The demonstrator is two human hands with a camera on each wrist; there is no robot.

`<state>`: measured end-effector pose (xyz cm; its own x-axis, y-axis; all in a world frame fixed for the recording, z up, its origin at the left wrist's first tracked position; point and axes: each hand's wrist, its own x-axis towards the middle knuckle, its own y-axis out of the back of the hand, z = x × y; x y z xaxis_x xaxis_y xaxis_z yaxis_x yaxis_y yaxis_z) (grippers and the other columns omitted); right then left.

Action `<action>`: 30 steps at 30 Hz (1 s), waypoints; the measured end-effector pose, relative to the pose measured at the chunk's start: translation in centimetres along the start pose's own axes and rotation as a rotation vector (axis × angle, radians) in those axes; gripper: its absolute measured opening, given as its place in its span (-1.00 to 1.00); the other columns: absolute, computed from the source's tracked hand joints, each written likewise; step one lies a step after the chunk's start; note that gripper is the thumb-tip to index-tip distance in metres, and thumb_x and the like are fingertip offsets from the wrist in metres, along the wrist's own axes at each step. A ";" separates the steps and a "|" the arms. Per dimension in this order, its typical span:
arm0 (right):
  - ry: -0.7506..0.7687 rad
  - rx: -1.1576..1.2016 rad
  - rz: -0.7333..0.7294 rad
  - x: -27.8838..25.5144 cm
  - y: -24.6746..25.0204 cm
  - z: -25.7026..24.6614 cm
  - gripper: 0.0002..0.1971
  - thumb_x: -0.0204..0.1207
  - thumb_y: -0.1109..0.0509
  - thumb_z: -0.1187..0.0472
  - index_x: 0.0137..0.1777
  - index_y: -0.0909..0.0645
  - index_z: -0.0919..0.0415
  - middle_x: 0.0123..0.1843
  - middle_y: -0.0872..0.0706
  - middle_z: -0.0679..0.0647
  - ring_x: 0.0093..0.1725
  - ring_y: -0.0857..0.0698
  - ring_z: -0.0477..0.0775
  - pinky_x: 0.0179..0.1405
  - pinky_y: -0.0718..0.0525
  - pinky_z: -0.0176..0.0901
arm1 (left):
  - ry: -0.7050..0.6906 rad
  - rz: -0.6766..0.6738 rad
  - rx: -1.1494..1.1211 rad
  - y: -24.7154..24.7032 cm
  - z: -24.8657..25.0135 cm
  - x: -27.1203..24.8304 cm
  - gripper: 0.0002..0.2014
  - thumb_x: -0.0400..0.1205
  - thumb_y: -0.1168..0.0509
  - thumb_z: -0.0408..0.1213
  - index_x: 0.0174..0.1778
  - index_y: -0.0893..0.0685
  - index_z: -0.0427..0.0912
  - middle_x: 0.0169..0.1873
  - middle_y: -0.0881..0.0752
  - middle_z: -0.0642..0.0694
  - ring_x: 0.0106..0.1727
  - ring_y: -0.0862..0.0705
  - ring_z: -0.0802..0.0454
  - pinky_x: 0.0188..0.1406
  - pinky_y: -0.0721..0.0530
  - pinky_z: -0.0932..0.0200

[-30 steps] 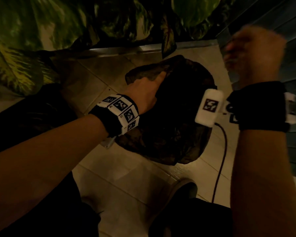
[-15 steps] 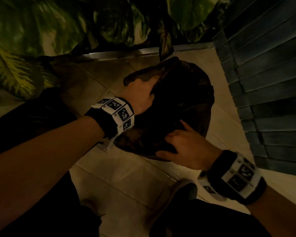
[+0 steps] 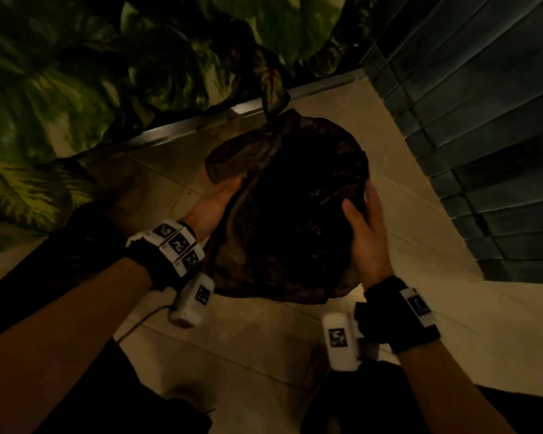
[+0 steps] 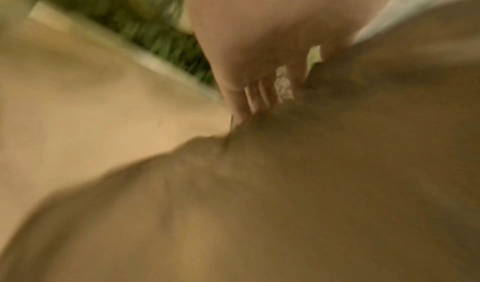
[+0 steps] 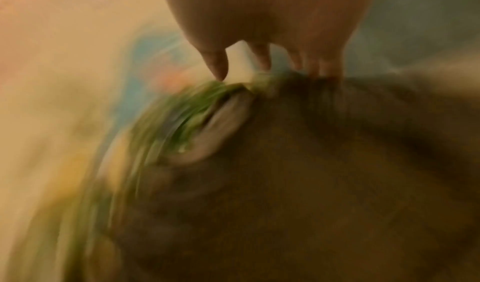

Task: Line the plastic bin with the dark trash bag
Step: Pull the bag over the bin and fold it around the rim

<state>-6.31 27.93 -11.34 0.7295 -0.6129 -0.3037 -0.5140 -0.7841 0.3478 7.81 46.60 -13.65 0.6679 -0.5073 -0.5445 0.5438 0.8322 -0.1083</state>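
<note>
A dark trash bag (image 3: 289,220) is draped over a bulky shape on the tiled floor, and the bin under it is hidden. My left hand (image 3: 213,205) lies flat against the bag's left side, fingertips tucked under a loose fold. In the blurred left wrist view the fingers (image 4: 257,97) run straight down the bag (image 4: 311,183). My right hand (image 3: 367,233) holds the bag's right side, thumb on top and fingers outside. The right wrist view is smeared; its fingers (image 5: 330,66) dig into the bag (image 5: 311,183).
Large-leafed plants (image 3: 76,89) crowd the back and left behind a metal ledge (image 3: 182,130). A blue-grey slatted wall (image 3: 483,151) stands close on the right. A thin cable (image 3: 138,324) hangs from the left wrist over pale floor tiles (image 3: 232,355).
The right hand dropped from up high onto the bag's near edge, then slid to its right side. The left hand moved from the bag's top down to its left side.
</note>
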 end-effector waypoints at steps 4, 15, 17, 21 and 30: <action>-0.202 0.432 -0.062 0.3 -2.4 2.1 -0.38 0.49 -0.33 -0.21 0.55 -0.34 -0.17 0.50 -0.54 -0.11 0.48 -0.53 0.00 0.53 -0.41 0.12 | 0.112 -0.087 -0.003 -2.5 -2.1 -1.1 -0.67 0.74 0.13 -0.27 -0.10 -0.55 -0.07 -0.47 -0.80 0.19 -0.26 -0.71 0.21 -0.39 -0.63 0.51; -0.004 -0.251 -0.168 4.4 2.0 1.0 -0.64 0.63 -0.21 0.26 0.41 -0.53 0.14 0.30 -0.68 0.09 0.25 -0.66 0.12 0.29 -0.58 -0.07 | -0.556 0.228 0.753 1.6 6.8 5.1 -0.65 0.56 -0.26 -0.33 0.29 -0.59 -0.14 0.22 -0.66 -0.15 0.19 -0.61 0.01 0.22 -0.47 0.29; -0.024 -0.308 -0.193 4.8 2.9 1.0 -0.64 0.64 -0.20 0.25 0.43 -0.51 0.14 0.34 -0.67 0.11 0.26 -0.65 0.10 0.33 -0.56 -0.07 | -0.420 0.122 0.657 0.2 8.8 7.4 -0.73 0.54 -0.31 -0.19 0.16 -0.66 -0.03 0.25 -0.67 -0.13 0.22 -0.62 0.02 0.30 -0.49 0.25; -0.081 -0.284 -0.256 2.5 2.9 0.7 -0.65 0.65 -0.25 0.12 0.42 -0.52 0.06 0.38 -0.66 0.05 0.28 -0.66 0.05 0.42 -0.53 -0.02 | 0.073 -0.262 0.430 -2.7 10.7 9.4 -0.74 0.59 -0.27 -0.06 0.13 -0.64 -0.06 0.13 -0.73 -0.13 0.25 -0.65 -0.13 0.22 -0.64 0.15; -0.196 -0.203 -0.121 9.7 11.1 -5.8 -0.72 0.59 -0.28 0.02 0.01 -0.68 0.23 0.18 -0.75 0.37 -0.11 -0.74 0.15 -0.08 -0.63 -0.03 | 0.194 -0.213 0.515 -0.9 5.6 11.7 -0.74 0.64 -0.19 -0.19 0.22 -0.61 -0.05 0.12 -0.62 -0.05 0.20 -0.55 -0.01 0.14 -0.54 -0.03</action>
<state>-2.34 13.82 -5.27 0.6688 -0.5388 -0.5123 -0.3137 -0.8292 0.4626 17.99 38.71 -15.21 0.4386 -0.5606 -0.7024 0.8647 0.4762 0.1598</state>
